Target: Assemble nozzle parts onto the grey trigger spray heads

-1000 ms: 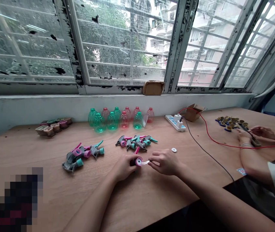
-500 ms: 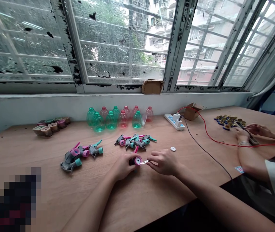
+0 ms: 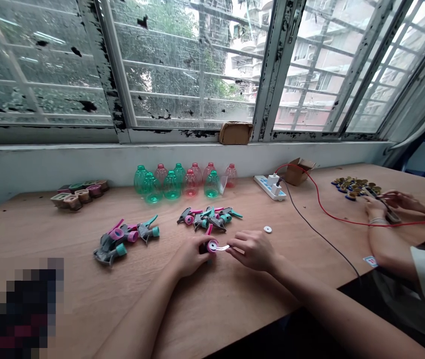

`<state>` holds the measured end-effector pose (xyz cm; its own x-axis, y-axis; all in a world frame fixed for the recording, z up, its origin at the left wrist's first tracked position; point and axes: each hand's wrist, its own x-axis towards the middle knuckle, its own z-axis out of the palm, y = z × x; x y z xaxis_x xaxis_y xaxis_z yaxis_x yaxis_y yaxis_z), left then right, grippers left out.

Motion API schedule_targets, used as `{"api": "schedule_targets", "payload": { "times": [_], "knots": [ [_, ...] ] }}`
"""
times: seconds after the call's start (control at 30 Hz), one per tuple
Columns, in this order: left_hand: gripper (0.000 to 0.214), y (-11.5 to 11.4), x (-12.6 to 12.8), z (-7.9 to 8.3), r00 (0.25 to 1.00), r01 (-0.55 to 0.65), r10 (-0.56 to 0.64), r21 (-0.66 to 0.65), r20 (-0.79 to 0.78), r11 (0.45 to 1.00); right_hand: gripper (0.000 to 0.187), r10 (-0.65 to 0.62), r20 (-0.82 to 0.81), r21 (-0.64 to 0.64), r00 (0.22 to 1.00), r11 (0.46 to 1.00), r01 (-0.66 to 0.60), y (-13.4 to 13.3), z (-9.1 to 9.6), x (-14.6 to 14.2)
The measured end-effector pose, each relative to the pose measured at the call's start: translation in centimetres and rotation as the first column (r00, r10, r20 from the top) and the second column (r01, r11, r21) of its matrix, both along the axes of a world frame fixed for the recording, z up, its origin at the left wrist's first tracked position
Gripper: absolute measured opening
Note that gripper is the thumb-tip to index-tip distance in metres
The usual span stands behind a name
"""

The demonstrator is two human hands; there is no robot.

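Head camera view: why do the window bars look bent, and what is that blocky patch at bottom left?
Head view: a wide lens bows the window frames toward the edges; the blocky patch is deliberate pixelation, not blur; daylight washes out the upper right panes; the left hand on the spray head and right hand on its tube are sharp.

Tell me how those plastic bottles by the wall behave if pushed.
The bottles look see-through and empty, so probably very light. Standing upright and packed close, one pushed would likely topple its neighbours. Their round bodies would probably roll.
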<state>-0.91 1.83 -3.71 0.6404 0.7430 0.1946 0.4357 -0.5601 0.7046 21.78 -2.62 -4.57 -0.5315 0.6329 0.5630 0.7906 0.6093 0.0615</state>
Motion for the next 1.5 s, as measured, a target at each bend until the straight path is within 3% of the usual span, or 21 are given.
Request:
{"api": "schedule_targets", "payload": {
  "times": [0.37,0.87,1.37,1.5],
  "knots": [
    [0.031,0.06,0.0,-0.23,1.0,-0.006,0.006,-0.002,0.024,1.0,0.027,-0.046,-0.081,0.018,0.996,0.999,0.048,0.18,-0.29,-0.14],
    [0.023,-0.14,0.05,-0.11,0.999,0.002,-0.002,0.014,0.038,1.0,0.023,-0.03,-0.05,-0.014,0.998,0.999,0.029,-0.41,-0.31,-0.36],
    [0.021,-0.07,0.15,-0.2,0.999,0.012,-0.014,0.035,0.048,0.999,0.035,-0.054,-0.039,0.055,0.998,0.997,0.057,0.23,-0.55,-0.36],
    [0.028,-0.07,0.08,-0.08,0.992,-0.095,0.087,0.077,0.094,0.992,0.038,-0.124,-0.136,-0.01,0.983,0.992,0.124,0.37,-0.65,-0.28]
  ]
}}
